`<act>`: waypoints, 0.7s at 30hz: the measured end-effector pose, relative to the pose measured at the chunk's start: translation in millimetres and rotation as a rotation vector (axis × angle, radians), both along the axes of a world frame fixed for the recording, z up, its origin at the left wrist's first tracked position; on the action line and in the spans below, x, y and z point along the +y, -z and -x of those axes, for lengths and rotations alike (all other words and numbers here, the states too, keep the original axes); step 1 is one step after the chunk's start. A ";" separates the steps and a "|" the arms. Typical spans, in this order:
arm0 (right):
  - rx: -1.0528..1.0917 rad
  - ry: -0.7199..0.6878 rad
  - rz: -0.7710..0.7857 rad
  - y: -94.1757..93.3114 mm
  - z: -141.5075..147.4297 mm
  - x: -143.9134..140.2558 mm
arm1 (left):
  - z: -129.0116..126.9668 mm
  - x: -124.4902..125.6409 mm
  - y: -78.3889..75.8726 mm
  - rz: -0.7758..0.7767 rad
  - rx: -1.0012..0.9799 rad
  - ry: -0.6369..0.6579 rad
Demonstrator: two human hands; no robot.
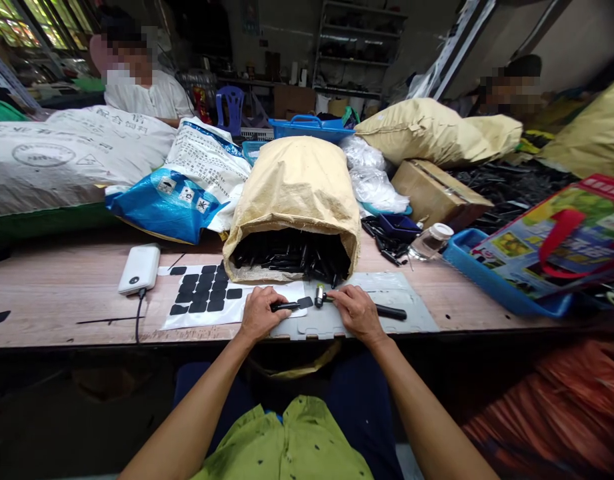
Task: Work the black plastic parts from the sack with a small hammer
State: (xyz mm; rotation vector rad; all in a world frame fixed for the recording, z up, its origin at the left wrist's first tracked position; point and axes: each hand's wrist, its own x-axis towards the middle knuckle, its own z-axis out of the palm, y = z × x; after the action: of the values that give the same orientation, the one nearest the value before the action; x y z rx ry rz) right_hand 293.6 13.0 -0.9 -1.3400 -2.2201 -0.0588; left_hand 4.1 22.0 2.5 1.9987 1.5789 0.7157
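My left hand (259,312) is closed around a slim black pen-like plastic piece (285,306), which points right. By its tip lies a small black square patch (305,303). My right hand (357,311) grips a small hammer by its handle, the dark grip (391,312) sticking out to the right. The metal hammer head (319,296) is just left of my right fingers, close to the patch. Left of my left hand, a white sheet (173,321) carries rows of black square patches (201,289). Grey board (411,313) lies under the hammer.
An open tan sack (297,180) full of black plastic pieces (287,257) stands just beyond my hands. A white power bank (139,269) with a cable sits left. Rightward are a clear jar (431,241) and a blue tray (511,293). Two people sit across the table.
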 end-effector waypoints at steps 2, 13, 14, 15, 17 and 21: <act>0.001 0.008 0.003 2.2 0.0 -0.6 | 0.7 -2.2 -3.3 -0.025 0.005 0.014; -0.009 0.053 0.036 2.8 1.8 -3.1 | 1.3 -112.6 44.0 0.136 0.047 0.341; -0.010 0.055 0.037 2.5 2.2 -3.3 | 1.7 -114.0 57.6 0.209 0.112 0.249; -0.010 0.057 0.038 2.2 2.5 -3.5 | 2.3 -112.8 70.3 0.282 0.172 0.158; -0.010 0.062 0.037 1.7 2.9 -3.8 | 4.1 -105.0 90.8 0.414 0.262 0.023; -0.011 0.067 0.030 1.6 2.8 -4.4 | 8.4 -90.1 109.9 0.549 0.305 -0.059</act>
State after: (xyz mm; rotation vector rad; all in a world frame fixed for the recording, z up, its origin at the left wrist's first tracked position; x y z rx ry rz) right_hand 290.9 8.6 -2.5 -1.4336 -2.1930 -0.0580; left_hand -4.3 -68.1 -107.4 1.7013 1.7700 -0.0246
